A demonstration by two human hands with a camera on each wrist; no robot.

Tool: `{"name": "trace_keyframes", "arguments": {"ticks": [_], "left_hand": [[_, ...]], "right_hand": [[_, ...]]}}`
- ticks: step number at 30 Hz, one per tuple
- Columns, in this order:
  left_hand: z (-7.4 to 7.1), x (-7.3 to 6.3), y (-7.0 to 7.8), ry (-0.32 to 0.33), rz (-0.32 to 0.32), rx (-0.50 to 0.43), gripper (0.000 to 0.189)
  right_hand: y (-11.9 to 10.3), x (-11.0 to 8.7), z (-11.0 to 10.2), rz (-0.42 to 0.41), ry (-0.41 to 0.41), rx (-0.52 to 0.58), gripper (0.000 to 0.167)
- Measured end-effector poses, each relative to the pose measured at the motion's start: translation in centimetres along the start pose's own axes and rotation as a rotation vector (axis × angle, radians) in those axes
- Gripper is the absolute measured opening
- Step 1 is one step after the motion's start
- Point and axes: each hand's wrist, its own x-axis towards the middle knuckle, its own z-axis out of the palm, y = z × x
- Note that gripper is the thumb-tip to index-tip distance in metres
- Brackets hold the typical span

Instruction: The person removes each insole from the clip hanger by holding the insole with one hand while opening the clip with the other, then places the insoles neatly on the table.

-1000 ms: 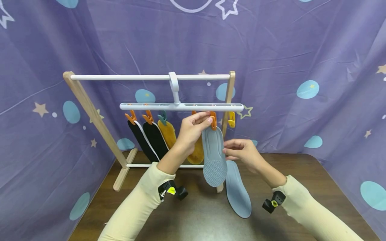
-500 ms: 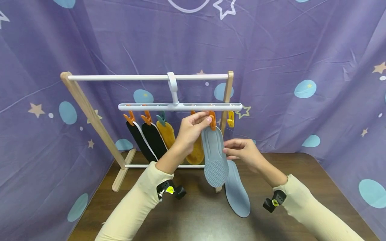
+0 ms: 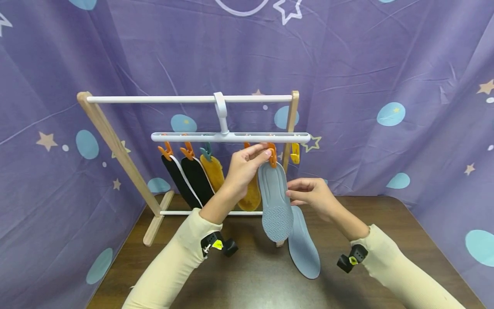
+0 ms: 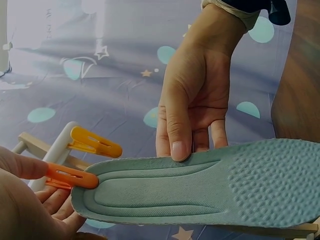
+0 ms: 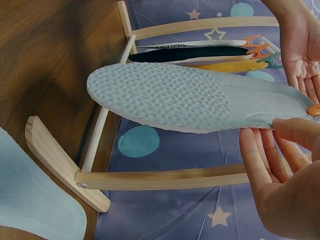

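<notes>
A grey-blue insole (image 3: 275, 201) with a dimpled heel hangs toe-up below the white hanger (image 3: 251, 137). An orange clothespin (image 3: 272, 156) bites its toe end. My left hand (image 3: 240, 171) pinches that clothespin between thumb and fingers, as the left wrist view also shows. With thumb and fingertips, my right hand (image 3: 311, 197) holds the insole's right edge; in the right wrist view its thumb (image 5: 292, 129) lies at the rim. A second grey-blue insole (image 3: 303, 244) lies on the table below my right hand.
Two black insoles (image 3: 197, 176) and yellow fuzzy insoles (image 3: 251, 195) hang farther left from orange and teal clothespins. A yellow clothespin (image 3: 295, 153) hangs at the hanger's right end. The hanger hooks over a wooden rack (image 3: 115, 146) on the brown table (image 3: 366, 240).
Both hands keep their holds on the clothespin and the insole. The insole's heel end has swung very slightly down and to the right; little else differs.
</notes>
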Motion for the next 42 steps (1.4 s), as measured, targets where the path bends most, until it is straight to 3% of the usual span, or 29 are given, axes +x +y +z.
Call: {"name": "trace_keyframes", "arguments": {"ticks": [28, 33, 42], "left_hand": [[0.7, 0.0, -1.0, 0.078, 0.096, -0.027, 0.030], [1.0, 0.1, -1.2, 0.077, 0.108, -0.023, 0.030], [1.0, 0.4, -1.4, 0.110, 0.133, -0.027, 0.030]], "right_hand": [[0.3, -0.2, 0.1, 0.002, 0.001, -0.015, 0.033], [0.7, -0.2, 0.0, -0.007, 0.008, -0.013, 0.027], [0.5, -0.2, 0.0, -0.002, 0.025, -0.026, 0.035]]}}
